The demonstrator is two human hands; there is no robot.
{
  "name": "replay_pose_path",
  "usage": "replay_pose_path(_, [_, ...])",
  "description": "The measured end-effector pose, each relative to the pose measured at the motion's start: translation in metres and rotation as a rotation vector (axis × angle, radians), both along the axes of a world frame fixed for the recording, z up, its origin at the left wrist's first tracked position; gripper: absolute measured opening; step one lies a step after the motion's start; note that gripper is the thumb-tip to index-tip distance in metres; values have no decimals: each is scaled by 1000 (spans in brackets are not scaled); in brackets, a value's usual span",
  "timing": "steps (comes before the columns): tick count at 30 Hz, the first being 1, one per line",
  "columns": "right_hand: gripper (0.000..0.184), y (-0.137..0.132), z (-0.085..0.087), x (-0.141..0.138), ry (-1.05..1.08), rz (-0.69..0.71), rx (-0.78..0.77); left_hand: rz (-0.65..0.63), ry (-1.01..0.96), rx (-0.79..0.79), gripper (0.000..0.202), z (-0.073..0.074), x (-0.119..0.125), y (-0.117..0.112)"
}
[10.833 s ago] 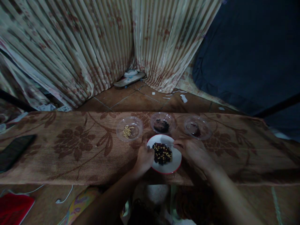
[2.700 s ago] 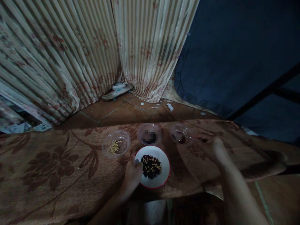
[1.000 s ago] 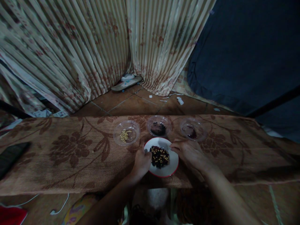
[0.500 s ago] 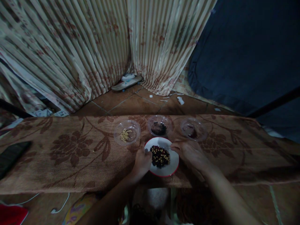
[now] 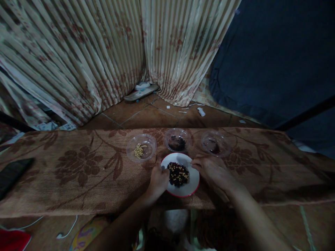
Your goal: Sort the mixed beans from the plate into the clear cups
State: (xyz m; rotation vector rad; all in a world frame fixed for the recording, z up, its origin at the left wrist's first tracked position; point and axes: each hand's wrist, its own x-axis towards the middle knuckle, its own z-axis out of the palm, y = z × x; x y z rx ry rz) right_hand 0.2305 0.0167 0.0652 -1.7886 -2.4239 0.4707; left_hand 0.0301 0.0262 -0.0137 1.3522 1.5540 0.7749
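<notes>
On the table is a white plate (image 5: 193,183) with a red rim, bearing a mixed heap of black, dark red and yellowish beans (image 5: 178,175). My left hand (image 5: 158,179) grips its left rim, thumb over the edge. A pair of thin metal tweezers (image 5: 186,164) is pinched in my right hand (image 5: 210,170), tips at the heap's upper right; whether they hold a bean cannot be made out. Behind the plate stand three clear bowls: the left bowl (image 5: 151,139) with yellowish beans (image 5: 139,150), the middle bowl (image 5: 170,132) with black ones, the right bowl (image 5: 224,144) with dark red ones.
A brown flowered cloth (image 5: 110,188) covers the long table. At its left end lies a dark phone (image 5: 14,174). Beyond the table are a skateboard (image 5: 141,93) on the tiled floor, striped curtains (image 5: 115,52) and a dark blue cloth (image 5: 272,59).
The tweezers in my right hand show slightly more plainly over the upper right of the heap. My left hand keeps its grip on the plate; the bowls stay put.
</notes>
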Motion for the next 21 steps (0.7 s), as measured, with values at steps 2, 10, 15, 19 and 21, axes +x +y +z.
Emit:
replay_pose_path(2, [25,0,0,-1,-9,10,8,4,-3,-2,54,0,0,0])
replay_pose_path(10, [27,0,-4,-2,-50,18,31,-1,29,6,52,-1,0,0])
replay_pose_path(15, [30,0,-6,-2,-50,9,36,17,39,-9,55,0,0,0])
replay_pose_path(19, [27,-1,-3,-1,-29,6,23,-14,33,-6,53,1,0,0])
replay_pose_path(21, [25,-1,-1,0,-4,-6,23,-27,36,3,51,2,0,0])
